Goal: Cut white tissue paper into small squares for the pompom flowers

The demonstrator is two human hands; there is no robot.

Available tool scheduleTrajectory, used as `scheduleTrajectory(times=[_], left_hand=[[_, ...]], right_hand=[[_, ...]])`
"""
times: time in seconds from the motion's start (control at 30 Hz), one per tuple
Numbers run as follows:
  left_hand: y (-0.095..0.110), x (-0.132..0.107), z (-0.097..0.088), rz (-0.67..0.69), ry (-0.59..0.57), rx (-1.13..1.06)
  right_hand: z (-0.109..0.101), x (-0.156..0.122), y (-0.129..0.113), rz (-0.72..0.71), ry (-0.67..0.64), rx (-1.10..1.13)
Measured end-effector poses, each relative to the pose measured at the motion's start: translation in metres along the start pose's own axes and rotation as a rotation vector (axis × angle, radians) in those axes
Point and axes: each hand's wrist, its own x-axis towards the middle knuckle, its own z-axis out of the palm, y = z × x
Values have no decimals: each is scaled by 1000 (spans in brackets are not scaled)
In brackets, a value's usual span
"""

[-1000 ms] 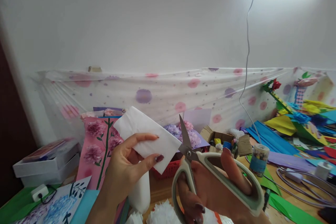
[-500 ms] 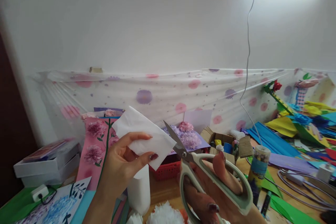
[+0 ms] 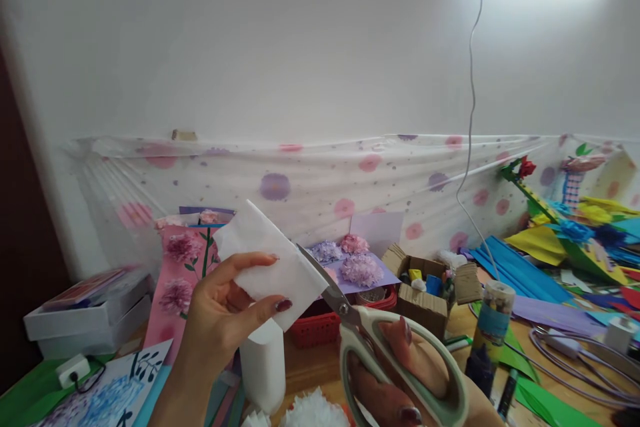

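white paper [image 3: 285, 280] is in the lower half of the frame, a bit left of the middle, held up over the desk [image 3: 305, 368]. it looks folded, with pointy corners. the left hand [image 3: 223, 310] has it in a pinch, with the thumb down low and one finger up high (the other fingers are hard to see). the right hand [image 3: 423, 363], low and right of the middle, is wrapped around the grips of the scissors [image 3: 344, 309], with thumb and fingers in the loops. one blade shows by the paper's upper right edge and seems to touch it. i can't tell where the other blade is, since it may be hid by the paper.

i think the step now is a cut at that edge. the next squeeze calls for paper that is flat and steady, a good line for the blades, and left fingertips kept well out of the way. thin paper could bend and not cut clean.

under the paper stands a smooth white thing [image 3: 263, 370], and a fluffy white flower [image 3: 315, 410] sits at the bottom of the frame.
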Motion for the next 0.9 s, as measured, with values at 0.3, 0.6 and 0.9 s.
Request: scheduleTrajectory(times=[0.3,0.6,0.9], left_hand=[[-10,11,0,140,87,-99],[-10,10,2,55,33,-71],[-13,10,2,77,-32,43]], right_hand=[[10,0,-3,-2,-114,130],[22,2,-15,-46,-67,78],[31,0,-29,-137,-156,7]])
